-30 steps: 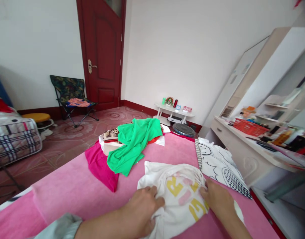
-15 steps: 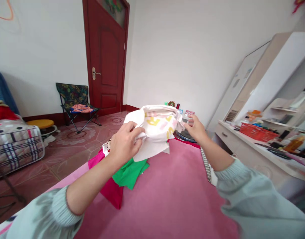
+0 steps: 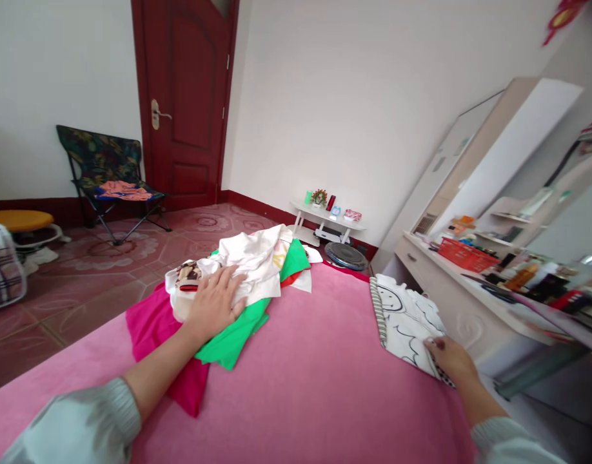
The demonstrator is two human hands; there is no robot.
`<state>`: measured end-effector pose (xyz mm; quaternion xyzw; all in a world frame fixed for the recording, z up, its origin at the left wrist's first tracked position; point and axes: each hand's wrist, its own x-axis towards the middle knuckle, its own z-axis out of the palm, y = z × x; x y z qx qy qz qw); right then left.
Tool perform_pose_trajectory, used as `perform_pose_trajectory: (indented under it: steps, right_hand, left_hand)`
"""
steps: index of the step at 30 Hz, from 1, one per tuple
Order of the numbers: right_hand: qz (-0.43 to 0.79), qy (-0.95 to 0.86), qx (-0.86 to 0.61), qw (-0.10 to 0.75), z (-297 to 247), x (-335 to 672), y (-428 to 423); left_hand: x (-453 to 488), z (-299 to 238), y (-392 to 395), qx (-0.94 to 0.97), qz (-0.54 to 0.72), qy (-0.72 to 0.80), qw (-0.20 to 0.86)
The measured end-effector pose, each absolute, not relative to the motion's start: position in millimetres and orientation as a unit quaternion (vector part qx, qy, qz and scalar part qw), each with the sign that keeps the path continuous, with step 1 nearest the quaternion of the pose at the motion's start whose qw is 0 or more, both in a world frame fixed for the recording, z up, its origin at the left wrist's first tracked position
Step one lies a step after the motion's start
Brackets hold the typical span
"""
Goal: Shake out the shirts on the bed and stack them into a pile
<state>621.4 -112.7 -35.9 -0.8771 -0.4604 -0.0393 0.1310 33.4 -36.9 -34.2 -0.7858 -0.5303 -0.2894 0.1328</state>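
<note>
My left hand (image 3: 215, 301) lies flat on a pile of clothes at the left side of the bed, fingers stretched out. Under and beside it is a crumpled white garment (image 3: 255, 258) with a bit of yellow print. Green cloth (image 3: 233, 343) and a magenta garment (image 3: 151, 321) stick out beneath. At the right edge of the bed, my right hand (image 3: 453, 362) pinches the near corner of a white garment with black line drawings (image 3: 405, 322); its left border is striped. The fingertips there are partly hidden.
A pink bedspread (image 3: 310, 386) covers the bed. To the right stands a white dresser (image 3: 470, 309) with a red basket (image 3: 465, 255) and bottles. Beyond the bed are a low white stand (image 3: 305, 209), a round dark object (image 3: 347, 254), and a folding chair (image 3: 105, 161).
Both hands have let go of the white garment with yellow print, which now lies on the pile. My right hand has moved right to the line-drawn garment. The view has shifted right.
</note>
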Motion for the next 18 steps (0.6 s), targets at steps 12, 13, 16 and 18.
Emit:
perform_pose_trajectory:
  steps: [12,13,16,18]
  right_hand:
    - [-0.086,-0.519,-0.813,0.249,31.7,478.2,-142.3]
    - [-0.081,-0.568,-0.775,0.266,34.7,449.8,-153.5]
    - [0.053,-0.712,-0.651,0.258,30.8,361.5,-199.0]
    - [0.217,-0.806,-0.528,0.154,24.7,315.1,-229.8]
  left_hand:
    - [31.6,-38.7,-36.8,-0.787,-0.307,-0.511,0.156]
    - [30.4,-40.1,-35.2,-0.789,-0.309,-0.507,0.158]
    - [25.3,-43.8,-30.1,-0.797,-0.319,-0.489,0.157]
    - [22.3,-42.9,-29.9,-0.794,-0.342,-0.479,0.151]
